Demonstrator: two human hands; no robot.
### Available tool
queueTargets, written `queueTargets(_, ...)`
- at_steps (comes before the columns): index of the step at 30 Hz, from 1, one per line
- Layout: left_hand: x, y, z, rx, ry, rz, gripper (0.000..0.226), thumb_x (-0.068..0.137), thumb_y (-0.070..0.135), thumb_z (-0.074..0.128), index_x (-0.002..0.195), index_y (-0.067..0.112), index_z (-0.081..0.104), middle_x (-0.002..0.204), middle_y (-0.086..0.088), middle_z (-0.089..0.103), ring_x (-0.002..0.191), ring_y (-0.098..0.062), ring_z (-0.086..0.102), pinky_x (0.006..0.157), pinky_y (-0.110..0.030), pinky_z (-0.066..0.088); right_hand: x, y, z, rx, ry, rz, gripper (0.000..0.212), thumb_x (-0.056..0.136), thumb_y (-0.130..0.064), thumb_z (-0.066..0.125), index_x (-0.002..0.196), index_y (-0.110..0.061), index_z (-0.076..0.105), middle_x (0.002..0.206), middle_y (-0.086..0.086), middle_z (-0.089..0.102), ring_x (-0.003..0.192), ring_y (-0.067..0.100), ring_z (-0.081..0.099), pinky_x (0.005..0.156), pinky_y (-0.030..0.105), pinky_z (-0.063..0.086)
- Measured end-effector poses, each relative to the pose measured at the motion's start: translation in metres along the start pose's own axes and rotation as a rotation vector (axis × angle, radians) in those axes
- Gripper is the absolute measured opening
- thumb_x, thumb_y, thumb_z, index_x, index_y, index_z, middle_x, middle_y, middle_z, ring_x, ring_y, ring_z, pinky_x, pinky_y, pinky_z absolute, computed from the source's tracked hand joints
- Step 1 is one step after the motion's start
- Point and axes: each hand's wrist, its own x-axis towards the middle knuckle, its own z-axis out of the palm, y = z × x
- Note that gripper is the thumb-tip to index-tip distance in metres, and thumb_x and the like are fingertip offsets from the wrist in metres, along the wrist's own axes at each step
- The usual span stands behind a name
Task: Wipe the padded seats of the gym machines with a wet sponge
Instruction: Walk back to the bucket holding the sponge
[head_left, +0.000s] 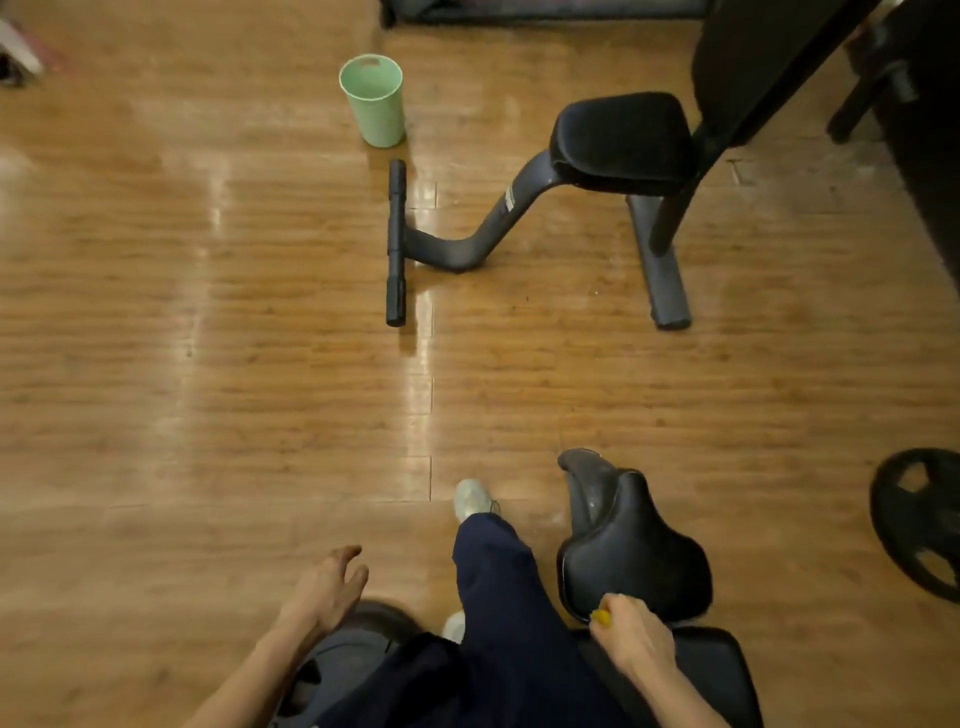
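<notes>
My right hand (631, 631) grips a yellow sponge (601, 617), of which only a small corner shows, at the near edge of a black bike saddle (631, 551). My left hand (327, 584) hangs free over the floor with relaxed fingers and holds nothing. Farther off stands a bench machine with a black padded seat (623, 137) on a grey curved frame (488, 228). A second black pad (719, 670) lies just below my right hand.
A green plastic bucket (375, 98) stands on the wooden floor beyond the bench's black foot bar (396, 244). A black weight plate (922, 522) lies at the right edge. My leg in dark trousers and a pale shoe (472, 499) are beside the saddle.
</notes>
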Motion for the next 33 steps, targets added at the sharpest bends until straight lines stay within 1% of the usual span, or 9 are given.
queueTargets(4, 0.018, -0.005, -0.048, -0.097, 0.065, -0.122, 0.045, 0.102, 0.027, 0.045, 0.144, 0.011, 0.044, 0.147, -0.009, 0.048, 0.134, -0.026, 0.046, 0.105, -0.030, 0.037, 0.041, -0.062, -0.062, -0.134, 0.033, -0.117, 0.025, 0.097, -0.034, 0.046, 0.113, -0.024, 0.061, 0.122, -0.002, 0.062, 0.111, 0.019, 0.061, 0.079, 0.027, 0.046)
queueTargets(6, 0.025, -0.007, -0.069, -0.141, 0.104, -0.171, 0.044, 0.102, 0.026, 0.045, 0.144, 0.011, 0.045, 0.146, -0.009, 0.050, 0.133, -0.027, 0.048, 0.104, -0.030, 0.037, 0.062, -0.104, -0.097, -0.192, 0.049, -0.202, 0.025, 0.098, -0.034, 0.045, 0.111, -0.021, 0.062, 0.119, 0.002, 0.063, 0.108, 0.022, 0.062, 0.073, 0.028, 0.043)
queueTargets(13, 0.066, -0.029, -0.139, -0.273, 0.139, -0.280, 0.044, 0.102, 0.024, 0.046, 0.143, 0.009, 0.046, 0.143, -0.010, 0.053, 0.132, -0.029, 0.049, 0.102, -0.031, 0.038, 0.118, -0.291, -0.199, -0.210, 0.106, -0.445, 0.021, 0.095, -0.033, 0.049, 0.078, -0.020, 0.052, 0.096, 0.007, 0.067, 0.084, 0.026, 0.062, 0.068, 0.031, 0.047)
queueTargets(16, 0.101, -0.044, -0.184, -0.310, 0.121, -0.296, 0.044, 0.101, 0.023, 0.046, 0.143, 0.009, 0.046, 0.143, -0.011, 0.053, 0.131, -0.029, 0.050, 0.103, -0.031, 0.039, 0.138, -0.365, -0.225, -0.199, 0.124, -0.475, 0.019, 0.094, -0.034, 0.050, 0.087, -0.019, 0.058, 0.097, 0.006, 0.063, 0.081, 0.025, 0.056, 0.064, 0.029, 0.042)
queueTargets(18, 0.128, -0.055, -0.222, -0.318, 0.096, -0.299, 0.045, 0.101, 0.025, 0.045, 0.143, 0.011, 0.045, 0.143, -0.010, 0.053, 0.131, -0.028, 0.050, 0.103, -0.032, 0.039, 0.148, -0.407, -0.241, -0.196, 0.125, -0.463, 0.019, 0.094, -0.034, 0.050, 0.090, -0.019, 0.060, 0.094, 0.004, 0.060, 0.079, 0.025, 0.054, 0.063, 0.028, 0.039)
queueTargets(23, 0.200, -0.066, -0.345, -0.224, 0.052, -0.225, 0.047, 0.102, 0.029, 0.041, 0.146, 0.013, 0.042, 0.144, -0.008, 0.052, 0.131, -0.026, 0.049, 0.105, -0.032, 0.040, 0.173, -0.479, -0.267, -0.131, 0.089, -0.302, 0.026, 0.092, -0.033, 0.049, 0.068, -0.024, 0.044, 0.087, 0.002, 0.060, 0.086, 0.026, 0.063, 0.063, 0.028, 0.042)
queueTargets(25, 0.227, -0.061, -0.402, -0.168, 0.075, -0.174, 0.046, 0.102, 0.030, 0.041, 0.145, 0.013, 0.043, 0.145, -0.007, 0.051, 0.132, -0.026, 0.049, 0.105, -0.032, 0.041, 0.180, -0.497, -0.278, -0.105, 0.075, -0.259, 0.029, 0.091, -0.032, 0.049, 0.065, -0.025, 0.039, 0.081, 0.000, 0.054, 0.081, 0.026, 0.060, 0.062, 0.029, 0.038)
queueTargets(28, 0.266, -0.043, -0.477, -0.143, 0.113, -0.097, 0.046, 0.102, 0.027, 0.042, 0.144, 0.010, 0.044, 0.147, -0.009, 0.049, 0.135, -0.026, 0.046, 0.108, -0.032, 0.038, 0.187, -0.518, -0.297, -0.038, 0.058, -0.185, 0.015, 0.090, -0.027, 0.051, 0.079, -0.019, 0.058, 0.078, -0.002, 0.052, 0.076, 0.023, 0.055, 0.064, 0.031, 0.044)
queueTargets(33, 0.339, -0.008, -0.572, -0.128, 0.107, -0.010, 0.046, 0.104, 0.026, 0.041, 0.146, 0.009, 0.041, 0.150, -0.009, 0.044, 0.138, -0.026, 0.042, 0.109, -0.032, 0.034, 0.222, -0.555, -0.331, -0.037, 0.019, -0.082, 0.014, 0.092, -0.033, 0.050, 0.092, -0.023, 0.060, 0.098, 0.002, 0.064, 0.082, 0.021, 0.058, 0.058, 0.028, 0.039)
